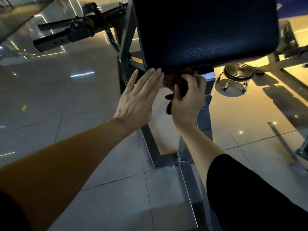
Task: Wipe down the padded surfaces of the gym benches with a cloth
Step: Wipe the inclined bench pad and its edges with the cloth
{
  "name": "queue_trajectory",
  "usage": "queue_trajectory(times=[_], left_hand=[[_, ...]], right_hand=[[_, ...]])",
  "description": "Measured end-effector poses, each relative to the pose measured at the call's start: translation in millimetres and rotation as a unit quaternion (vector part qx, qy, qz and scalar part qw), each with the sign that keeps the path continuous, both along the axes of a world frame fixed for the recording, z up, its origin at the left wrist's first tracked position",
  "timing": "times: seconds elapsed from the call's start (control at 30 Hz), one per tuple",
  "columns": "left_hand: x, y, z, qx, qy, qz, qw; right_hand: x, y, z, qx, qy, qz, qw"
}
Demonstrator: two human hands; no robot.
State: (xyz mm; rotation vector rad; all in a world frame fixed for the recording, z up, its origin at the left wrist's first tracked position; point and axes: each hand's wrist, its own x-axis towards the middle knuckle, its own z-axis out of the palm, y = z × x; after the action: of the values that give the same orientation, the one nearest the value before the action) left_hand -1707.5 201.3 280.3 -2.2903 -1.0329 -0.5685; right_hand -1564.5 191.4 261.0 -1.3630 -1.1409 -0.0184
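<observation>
A dark blue padded bench seat [206, 30] fills the upper middle of the head view, on a grey steel frame [188, 177]. My right hand [188, 100] grips a dark red cloth [173, 82] bunched against the pad's near lower edge. Part of the cloth hangs down below my fingers. My left hand [140, 97] reaches in beside it with fingers straight, their tips touching the pad's lower edge just left of the cloth.
A black adjustable machine arm [66, 35] juts out at the upper left. A small round black stool with chrome legs [238, 74] stands to the right under the pad. More steel frame legs [286, 142] lie at right on the glossy tiled floor [66, 90].
</observation>
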Motion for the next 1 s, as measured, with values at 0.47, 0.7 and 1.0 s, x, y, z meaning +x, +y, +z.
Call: queue_trajectory(times=[0.47, 0.7, 1.0], left_hand=[[110, 3, 13, -0.037, 0.064, -0.013, 0.997], [140, -3, 15, -0.064, 0.081, 0.054, 0.993], [220, -107, 75, -0.336, -0.342, -0.045, 0.876]], right_hand=[[130, 5, 31, -0.022, 0.02, -0.128, 0.991], [169, 2, 46, -0.082, 0.03, -0.088, 0.992], [218, -109, 81, -0.047, -0.085, 0.162, 0.982]])
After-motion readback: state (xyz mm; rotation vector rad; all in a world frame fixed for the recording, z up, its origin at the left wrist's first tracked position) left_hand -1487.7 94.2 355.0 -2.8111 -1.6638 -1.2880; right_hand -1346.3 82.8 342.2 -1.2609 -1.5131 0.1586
